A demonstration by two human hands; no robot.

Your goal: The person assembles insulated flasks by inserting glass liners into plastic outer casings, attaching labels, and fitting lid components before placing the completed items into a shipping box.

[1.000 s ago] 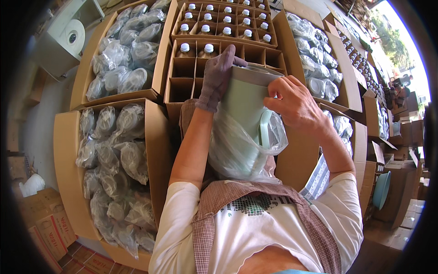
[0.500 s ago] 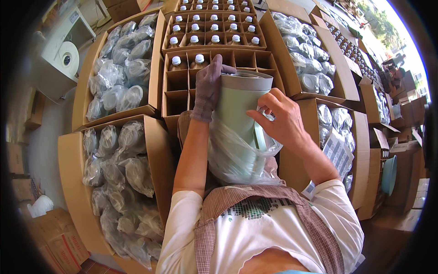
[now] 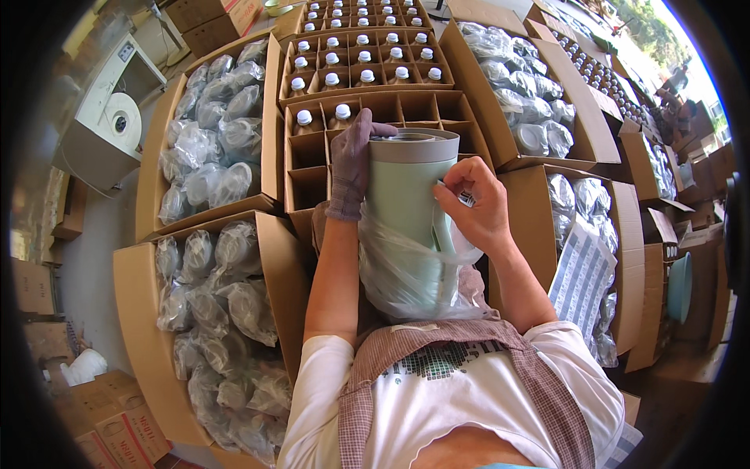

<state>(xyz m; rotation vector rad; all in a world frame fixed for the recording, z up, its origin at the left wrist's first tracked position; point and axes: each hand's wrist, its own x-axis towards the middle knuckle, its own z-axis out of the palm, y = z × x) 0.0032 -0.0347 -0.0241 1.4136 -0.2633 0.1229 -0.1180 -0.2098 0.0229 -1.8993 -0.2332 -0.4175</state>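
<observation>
A pale green jug (image 3: 402, 199) with a grey rim and a side handle (image 3: 443, 234) stands upright in front of my chest. A clear plastic bag (image 3: 398, 277) is bunched around its lower half. My left hand (image 3: 355, 160), in a purple-grey glove, grips the jug's left side with the thumb over the rim. Bare, my right hand (image 3: 478, 199) is closed in a pinch beside the jug's upper right wall, just above the handle. A small printed label (image 3: 466, 198) shows between its fingers. Whether those fingertips touch the jug, I cannot tell.
Ahead is a divided carton (image 3: 375, 102) with two white-capped bottles. Open cartons of plastic-wrapped items (image 3: 211, 313) flank me on the left and right. A sheet of labels (image 3: 582, 270) lies over the right carton. A white machine with a roll (image 3: 121, 117) stands far left.
My right hand has curled from spread fingers into a pinch, and the label in it now shows more. The view has shifted slightly; my left hand keeps its grip on the jug.
</observation>
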